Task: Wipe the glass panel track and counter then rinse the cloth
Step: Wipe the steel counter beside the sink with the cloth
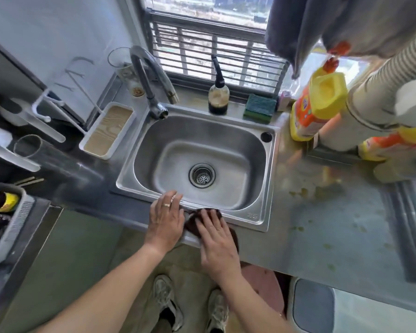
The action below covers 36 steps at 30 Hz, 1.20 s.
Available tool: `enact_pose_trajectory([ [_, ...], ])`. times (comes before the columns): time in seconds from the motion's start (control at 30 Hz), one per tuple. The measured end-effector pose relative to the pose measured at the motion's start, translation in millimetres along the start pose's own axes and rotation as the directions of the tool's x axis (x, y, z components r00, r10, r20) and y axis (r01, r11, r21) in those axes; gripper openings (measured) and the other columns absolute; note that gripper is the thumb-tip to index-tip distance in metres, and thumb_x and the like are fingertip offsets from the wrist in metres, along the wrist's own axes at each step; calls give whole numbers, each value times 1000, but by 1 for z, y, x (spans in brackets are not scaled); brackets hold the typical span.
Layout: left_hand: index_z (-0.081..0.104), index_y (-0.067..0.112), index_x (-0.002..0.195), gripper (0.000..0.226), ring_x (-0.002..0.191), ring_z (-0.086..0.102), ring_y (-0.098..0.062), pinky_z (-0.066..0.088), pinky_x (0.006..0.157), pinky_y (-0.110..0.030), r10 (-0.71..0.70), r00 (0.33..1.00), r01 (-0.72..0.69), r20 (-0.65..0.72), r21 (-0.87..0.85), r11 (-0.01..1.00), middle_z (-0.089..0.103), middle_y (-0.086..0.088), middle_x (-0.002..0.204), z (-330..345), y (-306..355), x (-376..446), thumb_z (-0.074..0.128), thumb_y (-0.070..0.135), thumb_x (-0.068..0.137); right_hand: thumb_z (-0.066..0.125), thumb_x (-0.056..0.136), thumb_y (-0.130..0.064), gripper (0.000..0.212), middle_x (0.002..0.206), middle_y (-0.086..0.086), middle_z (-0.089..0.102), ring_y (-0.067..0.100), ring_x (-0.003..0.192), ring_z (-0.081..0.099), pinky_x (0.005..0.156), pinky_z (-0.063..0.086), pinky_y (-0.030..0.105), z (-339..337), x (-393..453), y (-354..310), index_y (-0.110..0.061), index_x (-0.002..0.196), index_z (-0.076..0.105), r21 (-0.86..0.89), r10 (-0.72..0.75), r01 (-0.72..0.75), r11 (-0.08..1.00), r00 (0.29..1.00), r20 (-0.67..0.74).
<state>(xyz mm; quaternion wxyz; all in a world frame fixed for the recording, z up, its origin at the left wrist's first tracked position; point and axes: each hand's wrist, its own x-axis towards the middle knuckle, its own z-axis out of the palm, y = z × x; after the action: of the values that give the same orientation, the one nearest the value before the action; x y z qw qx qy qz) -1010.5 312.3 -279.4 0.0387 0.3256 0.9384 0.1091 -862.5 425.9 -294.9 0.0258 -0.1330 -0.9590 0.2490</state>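
A dark brown cloth (193, 221) lies flat on the front rim of the steel sink (262, 212), draped a little over the counter edge. My right hand (217, 246) presses on it with straight fingers. Beside it, my left hand (165, 218) lies flat on the rim, fingertips reaching the basin edge, touching the cloth's left side. The steel counter (322, 224) to the right of the sink carries yellowish stains. The tap (149, 80) arches over the back left of the sink; no water runs. The window's track (195, 82) runs behind the sink.
Behind the sink stand a pump bottle (218, 97) and a green sponge (259, 108). Orange and yellow detergent bottles (315, 106) crowd the right side. A white tray (108, 131), a glass (120, 63) and a rack (48, 111) sit to the left. Dark fabric (296, 27) hangs above.
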Motion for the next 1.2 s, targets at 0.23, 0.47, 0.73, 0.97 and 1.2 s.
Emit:
enact_pose_trajectory([
  [0.23,57,10,128,43,125,51,-33,36,106,-50,-24,997,25,-72,12,1000,55,-10,133,-4,10,0,38,30,94,51,95,-26,57,167,-1,29,16,158,13,127,18,43,7,23,14,-16,151,48,37,-238,237,971,970,56],
  [0.47,53,12,137,46,131,50,-28,31,110,-44,180,984,-180,-17,-22,983,53,-8,140,16,90,10,41,27,95,48,97,-25,55,168,-4,23,16,158,13,124,25,47,-60,-49,126,-21,152,46,-53,-268,272,961,961,68],
  [0.73,31,15,159,59,154,24,-16,25,123,-43,365,928,-355,80,-120,927,31,0,165,54,204,27,40,29,102,60,92,-19,63,166,0,31,20,156,21,120,32,51,-116,-88,230,-18,153,46,-167,31,-46,985,995,-96],
  [0.97,22,10,161,67,158,8,-19,23,125,-48,402,903,-399,149,-48,916,17,-4,170,82,236,50,40,38,102,48,100,-31,65,170,2,19,18,159,7,128,17,45,-112,-44,236,-18,160,29,-161,278,-311,937,940,-197],
  [1.2,27,9,159,73,158,12,-21,23,125,-50,411,908,-409,87,-38,912,22,-5,168,90,234,50,54,32,96,40,102,-32,57,167,6,27,21,158,15,128,14,44,-119,20,255,-14,157,38,-99,353,-394,914,890,-289],
])
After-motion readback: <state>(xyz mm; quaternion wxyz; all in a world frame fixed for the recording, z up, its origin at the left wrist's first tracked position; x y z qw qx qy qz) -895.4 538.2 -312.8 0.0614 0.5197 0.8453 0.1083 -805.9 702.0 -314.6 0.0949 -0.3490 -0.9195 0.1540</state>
